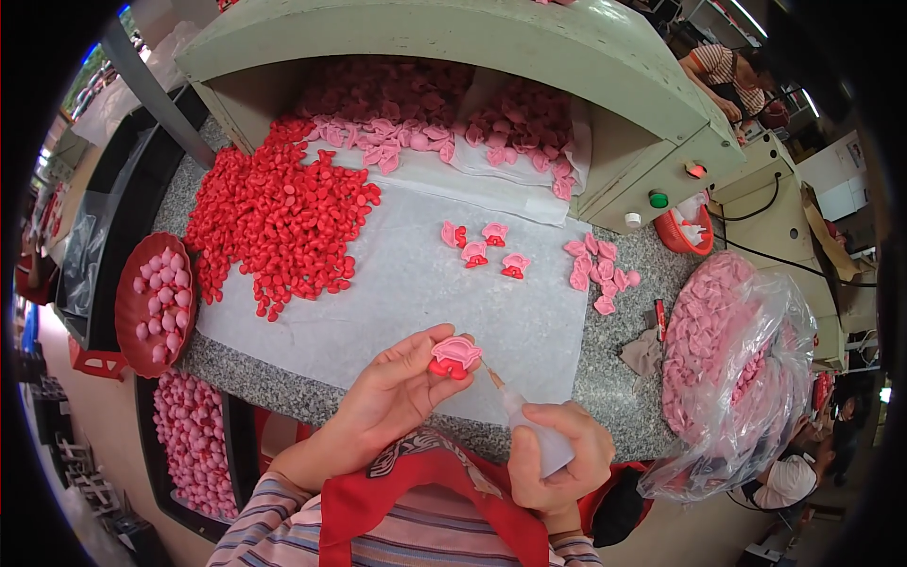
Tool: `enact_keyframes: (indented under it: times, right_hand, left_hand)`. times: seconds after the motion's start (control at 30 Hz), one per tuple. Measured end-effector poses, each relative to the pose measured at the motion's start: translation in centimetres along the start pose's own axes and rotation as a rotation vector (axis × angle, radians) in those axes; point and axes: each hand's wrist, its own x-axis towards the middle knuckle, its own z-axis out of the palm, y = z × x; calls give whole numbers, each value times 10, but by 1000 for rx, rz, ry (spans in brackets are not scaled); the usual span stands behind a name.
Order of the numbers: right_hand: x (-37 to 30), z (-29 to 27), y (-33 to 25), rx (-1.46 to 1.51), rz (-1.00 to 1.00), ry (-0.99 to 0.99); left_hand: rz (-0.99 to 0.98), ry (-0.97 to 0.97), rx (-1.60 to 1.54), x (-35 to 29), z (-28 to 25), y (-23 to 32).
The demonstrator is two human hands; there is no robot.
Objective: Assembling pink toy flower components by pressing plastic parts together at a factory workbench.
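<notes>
My left hand (389, 387) pinches a small pink-and-red plastic piece (455, 356), its pink ridged part above and its rounded red part below. Closed round a translucent squeeze bottle (540, 442) with a thin needle tip is my right hand (572, 463). The needle points at the right side of the piece; whether it touches cannot be made out. Farther off on the white sheet (397, 302), several joined pink-and-red pieces (515, 266) lie in a small group. Loose pink pieces (605, 271) are to their right, and a big heap of red pieces (279, 217) lies to the left.
A pale green metal housing (453, 33) spans the back, with pink pieces (383, 137) in its opening. At left are a red bowl (123, 312) of pink balls and a black crate (156, 482). A plastic bag (756, 378) of pink pieces sits right. Other people are beyond.
</notes>
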Motion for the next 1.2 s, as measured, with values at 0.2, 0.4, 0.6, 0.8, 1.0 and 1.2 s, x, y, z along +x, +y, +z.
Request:
enact_keyframes:
  times: [0.2,0.4,0.6,0.8,1.0,1.2]
  right_hand:
    - [-1,3,3,-19,-28,14]
    - [-1,7,5,-2,-16,0]
    - [1,10,3,-13,-38,-32]
    - [1,9,0,-14,-48,-94]
    - [2,10,-3,-24,-48,-115]
    - [-2,7,-1,-22,-64,-68]
  left_hand:
    - [28,-12,4,0,2,-1]
    - [69,9,30,-1,3,-1]
    - [116,7,53,-2,2,-2]
    - [135,19,73,-2,1,-2]
    - [115,35,67,-2,3,0]
    - [99,66,49,-2,5,-1]
